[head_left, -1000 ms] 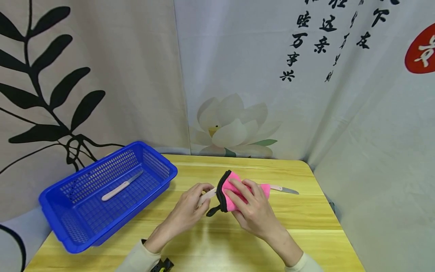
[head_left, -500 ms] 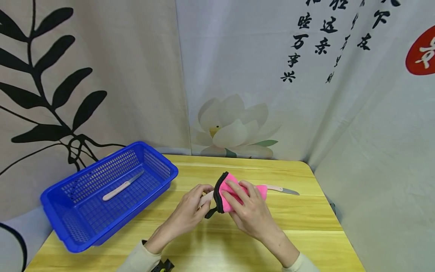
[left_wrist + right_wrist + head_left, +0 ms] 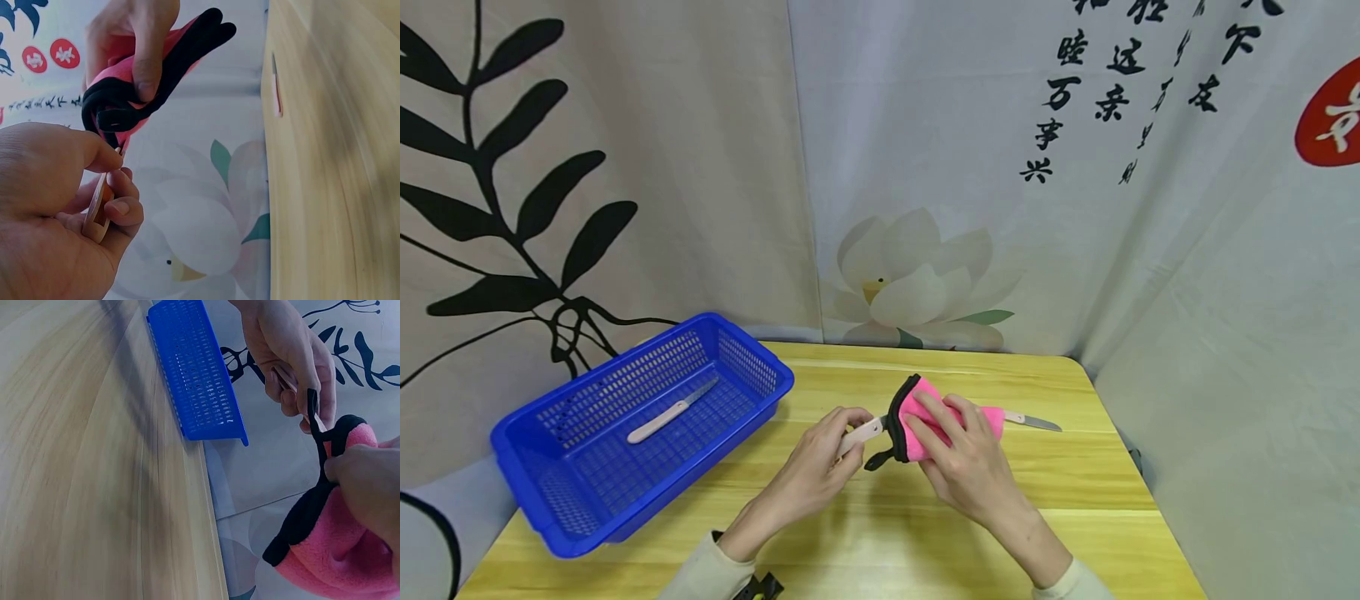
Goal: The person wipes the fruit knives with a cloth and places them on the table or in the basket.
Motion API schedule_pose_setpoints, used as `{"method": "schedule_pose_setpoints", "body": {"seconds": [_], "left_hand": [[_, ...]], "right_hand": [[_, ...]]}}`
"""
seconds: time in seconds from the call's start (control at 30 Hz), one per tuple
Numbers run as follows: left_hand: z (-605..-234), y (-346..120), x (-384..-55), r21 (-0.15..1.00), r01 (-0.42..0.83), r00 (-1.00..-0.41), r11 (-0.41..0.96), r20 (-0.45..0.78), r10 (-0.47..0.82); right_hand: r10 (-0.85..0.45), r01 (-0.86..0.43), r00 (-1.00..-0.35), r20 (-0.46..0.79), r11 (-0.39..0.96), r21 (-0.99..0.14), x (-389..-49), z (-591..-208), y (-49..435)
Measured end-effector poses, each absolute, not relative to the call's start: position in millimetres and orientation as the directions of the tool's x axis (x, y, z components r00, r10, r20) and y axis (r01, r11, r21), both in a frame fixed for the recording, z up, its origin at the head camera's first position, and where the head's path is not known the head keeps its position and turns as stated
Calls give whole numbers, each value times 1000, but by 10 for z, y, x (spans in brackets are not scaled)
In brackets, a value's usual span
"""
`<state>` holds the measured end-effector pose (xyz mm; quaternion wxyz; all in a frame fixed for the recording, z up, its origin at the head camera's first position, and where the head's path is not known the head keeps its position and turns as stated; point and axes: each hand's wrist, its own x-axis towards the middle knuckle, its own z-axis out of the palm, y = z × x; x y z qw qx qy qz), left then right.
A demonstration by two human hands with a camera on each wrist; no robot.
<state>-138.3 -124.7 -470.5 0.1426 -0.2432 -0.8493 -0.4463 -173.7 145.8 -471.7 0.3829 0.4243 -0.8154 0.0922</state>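
My left hand [image 3: 811, 465] grips the pale handle of a knife [image 3: 861, 434]. My right hand [image 3: 966, 467] holds a pink cloth [image 3: 916, 448] with a black border and loop, folded round the knife's blade. Only a short stretch of metal shows beside the handle; the cloth hides the remainder. In the left wrist view, thumb and fingers pinch the knife handle [image 3: 95, 219] below the bunched cloth [image 3: 125, 69]. The right wrist view shows the fleecy pink cloth [image 3: 334, 550] under my right fingers. A second knife [image 3: 1033, 422] lies on the table just beyond the cloth.
A blue perforated basket [image 3: 700, 458] stands at the table's left, with another pale-handled knife [image 3: 658, 421] inside. The wooden table [image 3: 1120, 533] ends at a printed curtain [image 3: 925, 125] behind. A black object [image 3: 760, 586] shows by my left sleeve.
The cloth in my right hand slid slightly left toward the handle, then right along the blade, exposing a little metal near the handle. My left hand stayed nearly still.
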Motion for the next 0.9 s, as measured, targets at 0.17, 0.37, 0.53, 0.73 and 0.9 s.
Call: {"method": "schedule_pose_setpoints", "body": {"seconds": [0.17, 0.37, 0.53, 0.73, 0.9], "left_hand": [[-4701, -1251, -1372, 688, 540, -841, 484, 459, 285], [-4699, -1256, -1366, 698, 532, -847, 479, 448, 288], [-4701, -1263, -1368, 702, 530, -848, 477, 441, 293], [-4708, -1290, -1367, 699, 531, -847, 480, 442, 294], [-4695, -1334, -1365, 709, 509, -860, 488, 437, 263]], "right_hand": [[-614, -757, -357, 704, 631, 167, -1750, -4716, 1513], [-609, -745, -378, 697, 647, 161, -1763, -4709, 1575], [-604, -741, -385, 698, 653, 157, -1793, -4709, 1636], [-591, -736, -403, 699, 663, 136, -1820, -4690, 1732], [-556, -729, -395, 731, 674, 118, -1848, -4642, 1821]]}}
